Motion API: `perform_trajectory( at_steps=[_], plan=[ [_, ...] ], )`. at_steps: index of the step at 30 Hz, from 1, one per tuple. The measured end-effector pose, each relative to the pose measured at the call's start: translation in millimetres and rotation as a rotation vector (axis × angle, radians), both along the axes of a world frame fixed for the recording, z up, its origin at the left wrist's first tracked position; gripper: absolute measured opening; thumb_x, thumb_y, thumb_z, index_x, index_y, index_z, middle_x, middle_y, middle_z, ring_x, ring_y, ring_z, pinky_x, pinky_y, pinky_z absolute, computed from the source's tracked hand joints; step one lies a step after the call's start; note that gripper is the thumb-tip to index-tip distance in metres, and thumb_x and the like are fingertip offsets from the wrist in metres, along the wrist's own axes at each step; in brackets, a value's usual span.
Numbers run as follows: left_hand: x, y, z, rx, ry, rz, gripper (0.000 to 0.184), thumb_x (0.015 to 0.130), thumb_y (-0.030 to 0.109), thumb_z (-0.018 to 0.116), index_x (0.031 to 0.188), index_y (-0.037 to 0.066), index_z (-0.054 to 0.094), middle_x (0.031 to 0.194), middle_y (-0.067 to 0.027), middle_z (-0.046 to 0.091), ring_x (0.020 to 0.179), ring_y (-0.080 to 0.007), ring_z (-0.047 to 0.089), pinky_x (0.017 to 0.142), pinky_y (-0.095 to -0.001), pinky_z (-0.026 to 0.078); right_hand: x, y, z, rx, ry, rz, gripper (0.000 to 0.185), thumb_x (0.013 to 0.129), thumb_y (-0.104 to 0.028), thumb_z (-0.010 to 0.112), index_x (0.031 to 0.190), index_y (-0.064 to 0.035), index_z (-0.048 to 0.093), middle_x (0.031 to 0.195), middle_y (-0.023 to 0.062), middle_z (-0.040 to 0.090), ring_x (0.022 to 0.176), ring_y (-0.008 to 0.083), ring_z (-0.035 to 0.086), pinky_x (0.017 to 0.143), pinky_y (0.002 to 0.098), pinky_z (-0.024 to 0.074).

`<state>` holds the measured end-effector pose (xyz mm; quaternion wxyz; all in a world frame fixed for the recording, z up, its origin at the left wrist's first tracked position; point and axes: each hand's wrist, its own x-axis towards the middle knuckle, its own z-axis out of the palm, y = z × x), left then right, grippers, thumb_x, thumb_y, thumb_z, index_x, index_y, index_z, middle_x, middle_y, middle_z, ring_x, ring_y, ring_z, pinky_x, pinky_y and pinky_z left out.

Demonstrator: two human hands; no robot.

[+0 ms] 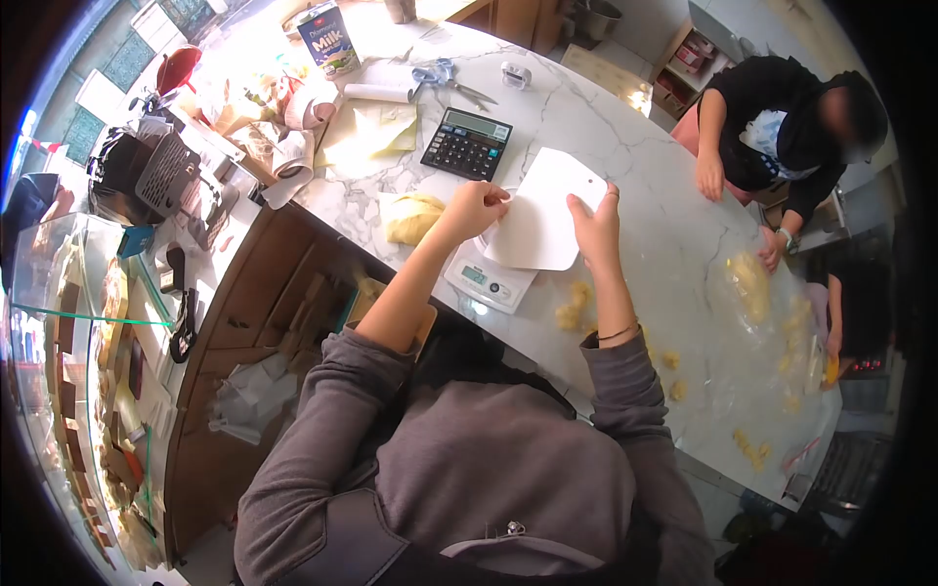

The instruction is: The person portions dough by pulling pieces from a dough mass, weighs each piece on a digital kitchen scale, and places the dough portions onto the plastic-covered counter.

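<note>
My right hand [598, 230] grips the right edge of a thin white plastic board [540, 220] that has rounded corners and a small hole near one corner. The board is tilted over a white digital kitchen scale [489, 281] and hides most of its top. My left hand [477, 209] is closed, its fingertips pinched at the board's left side; whether anything is between them is hidden. A lump of yellow dough [414, 217] lies under my left wrist. Smaller yellow dough pieces [575, 307] are beside the scale, below my right hand.
A black calculator [466, 141] lies beyond my left hand on the marble-patterned table [645, 176]. Behind it are scissors [451, 83] and a milk carton [328, 41]. Across the table, one person [782, 137] stands near plastic-covered dough [747, 288]; another person's arm [832, 317] shows at right.
</note>
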<state>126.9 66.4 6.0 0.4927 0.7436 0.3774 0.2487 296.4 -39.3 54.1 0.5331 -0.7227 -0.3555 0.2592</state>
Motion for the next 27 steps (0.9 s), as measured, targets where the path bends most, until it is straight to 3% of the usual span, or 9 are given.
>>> perform_trajectory(
  at_steps=[4,6,9,12,18,20,21,23,27],
  plan=[
    [0.8,-2.2,0.9,0.01,0.048,0.014,0.016,0.077,0.009,0.062,0.089,-0.001,0.066,0.074,-0.0104,0.066,0.065,-0.015,0.062,0.061,-0.0269,0.049,-2.6,4.5,-21.2,0.086,-0.058,-0.062,0.058,0.083,-0.012,0.057,0.126,0.008,0.025,0.112,0.0256,0.051,0.101,0.0328,0.054,0.085,0.0369,0.0438],
    [2.2,-2.8,0.4,0.069,0.038,0.039,0.016,0.077,0.01,0.062,0.088,-0.001,0.066,0.073,-0.0115,0.066,0.064,-0.0159,0.062,0.06,-0.0272,0.049,-6.7,4.6,-28.3,0.11,-0.094,-0.114,0.058,0.083,-0.012,0.056,0.126,0.0094,0.024,0.112,0.0264,0.05,0.101,0.0337,0.054,0.085,0.0374,0.044],
    [1.5,-8.7,5.3,0.154,0.024,0.071,0.013,0.074,0.006,0.061,0.082,-0.001,0.067,0.073,-0.0162,0.064,0.066,-0.0249,0.063,0.062,-0.0313,0.049,-12.4,3.5,-31.6,0.134,-0.104,-0.189,0.058,0.084,-0.012,0.056,0.125,0.0113,0.023,0.111,0.0276,0.049,0.102,0.0345,0.053,0.085,0.0378,0.0441],
    [-1.0,-15.4,7.7,0.396,-0.008,0.073,0.011,0.074,0.003,0.06,0.082,-0.001,0.067,0.075,-0.0167,0.062,0.069,-0.0257,0.062,0.063,-0.0303,0.048,-11.0,4.4,-38.2,0.141,-0.075,-0.287,0.06,0.084,-0.013,0.056,0.126,0.0124,0.022,0.112,0.0283,0.048,0.102,0.0349,0.053,0.085,0.0377,0.0444],
    [-33.0,-39.5,37.0,0.332,-0.142,0.253,0.012,0.076,0.0,0.06,0.087,-0.001,0.065,0.08,-0.0129,0.061,0.07,-0.0205,0.061,0.066,-0.0272,0.048,13.5,-0.6,-40.3,0.171,0.019,-0.408,0.065,0.084,-0.016,0.056,0.128,0.0125,0.018,0.119,0.0287,0.042,0.106,0.0338,0.05,0.088,0.0355,0.0423],
    [-54.3,-38.9,34.1,0.33,-0.165,0.433,0.015,0.076,0.002,0.062,0.09,0.002,0.065,0.078,-0.0094,0.063,0.068,-0.0172,0.061,0.066,-0.0256,0.048,23.6,-9.3,-36.9,0.219,0.083,-0.405,0.067,0.084,-0.018,0.058,0.13,0.0114,0.017,0.122,0.0261,0.04,0.108,0.0309,0.048,0.091,0.0341,0.0403],
    [-64.2,-41.4,41.5,0.185,-0.189,0.529,0.014,0.076,0.003,0.063,0.09,0.004,0.066,0.076,-0.0083,0.062,0.068,-0.0158,0.062,0.065,-0.0265,0.048,28.2,-14.9,-30.2,0.268,0.115,-0.397,0.066,0.084,-0.017,0.058,0.13,0.0098,0.018,0.122,0.0245,0.04,0.108,0.0297,0.048,0.091,0.0343,0.0408],
    [-87.3,-33.6,33.8,0.232,-0.088,0.594,0.01,0.077,0.007,0.062,0.086,0.005,0.067,0.076,-0.0069,0.062,0.068,-0.0188,0.061,0.064,-0.0308,0.048,35.5,-29.3,-12.0,0.364,0.183,-0.38,0.065,0.084,-0.016,0.059,0.131,0.0067,0.02,0.123,0.0214,0.041,0.107,0.0273,0.049,0.09,0.0346,0.0417],
    [-115.8,-18.1,-9.6,0.5,0.413,0.43,0.011,0.078,0.014,0.061,0.082,0.007,0.068,0.082,-0.0043,0.061,0.078,-0.0226,0.058,0.069,-0.0358,0.045,42.6,-69.3,26.2,0.456,0.292,-0.329,0.056,0.085,-0.013,0.058,0.13,0.0002,0.027,0.122,0.0162,0.043,0.106,0.0234,0.049,0.087,0.0345,0.0441]
  ],
)
